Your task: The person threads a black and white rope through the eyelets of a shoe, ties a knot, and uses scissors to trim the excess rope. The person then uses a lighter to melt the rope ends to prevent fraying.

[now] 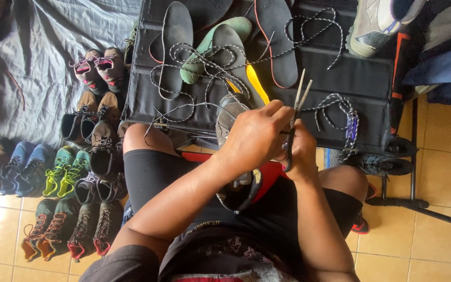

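A grey and black shoe (229, 116) lies on my lap, its toe against the black table edge and its heel (242, 191) toward me. My left hand (257, 137) is curled over the middle of the shoe and grips it. Just to its right, my right hand (304, 151) holds a pair of scissors (299, 96) by the dark handles. The thin blades point up and away, slightly apart. A thin dark thread (184, 107) arcs from the shoe to the left over the table edge. What lies under my left palm is hidden.
The black cloth-covered table (361, 78) ahead carries several insoles (176, 36), a yellow strip (257, 83) and speckled laces (335, 107). Rows of shoes (69, 172) stand on the floor at left. A white sneaker (374, 26) sits top right; a black stand's legs (408, 201) are at right.
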